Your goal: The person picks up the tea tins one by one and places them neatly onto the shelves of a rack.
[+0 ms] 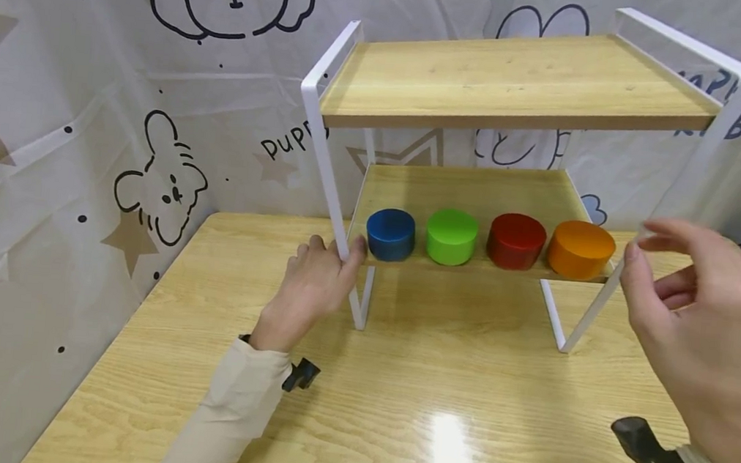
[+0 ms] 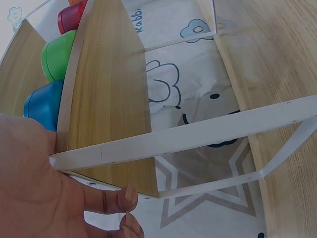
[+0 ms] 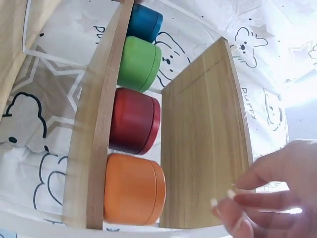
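Observation:
A two-tier shelf [image 1: 522,83] with wooden boards and white metal legs stands on the table. My left hand [image 1: 320,278] holds its left side at the lower board, the white post [image 2: 198,131] running between thumb and fingers. Along that board sit a blue round tin [image 1: 390,237], a green one [image 1: 451,238], a red one [image 1: 516,243] and an orange one [image 1: 580,251], in a row. My right hand [image 1: 720,321] is raised by the right post, fingers loosely bent; in the right wrist view its fingertips [image 3: 233,198] show nothing between them.
The wooden table [image 1: 394,410] extends in front of the shelf and to its left. Behind hangs a pale curtain [image 1: 236,102] printed with cartoon animals and stars. Dark wrist mounts [image 1: 301,375] are strapped at both sleeves.

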